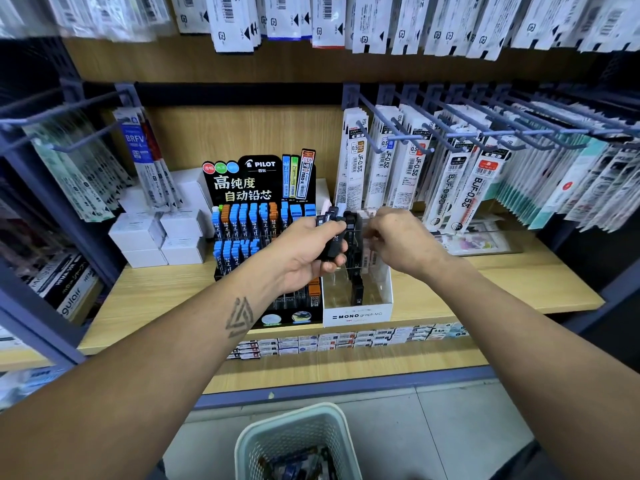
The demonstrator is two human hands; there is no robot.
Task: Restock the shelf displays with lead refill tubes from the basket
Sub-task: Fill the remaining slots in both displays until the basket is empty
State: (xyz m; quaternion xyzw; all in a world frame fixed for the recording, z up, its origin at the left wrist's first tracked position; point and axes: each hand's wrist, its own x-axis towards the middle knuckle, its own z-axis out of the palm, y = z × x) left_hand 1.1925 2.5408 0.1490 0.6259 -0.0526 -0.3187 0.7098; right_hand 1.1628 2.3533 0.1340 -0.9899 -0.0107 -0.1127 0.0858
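My left hand grips a bundle of black lead refill tubes above the shelf, between two displays. To its left stands the black Pilot display, filled with blue- and orange-capped tubes. Below and to the right sits the white Mono display box, holding a few black tubes and several pale ones at its back. My right hand hovers over the back of that box with fingers curled around something small; what it holds is blurred. A pale green basket with more tubes stands on the floor below.
The wooden shelf carries white boxes left of the Pilot display. Pen refill packs hang from hooks above right and left. A row of price labels lines the shelf edge.
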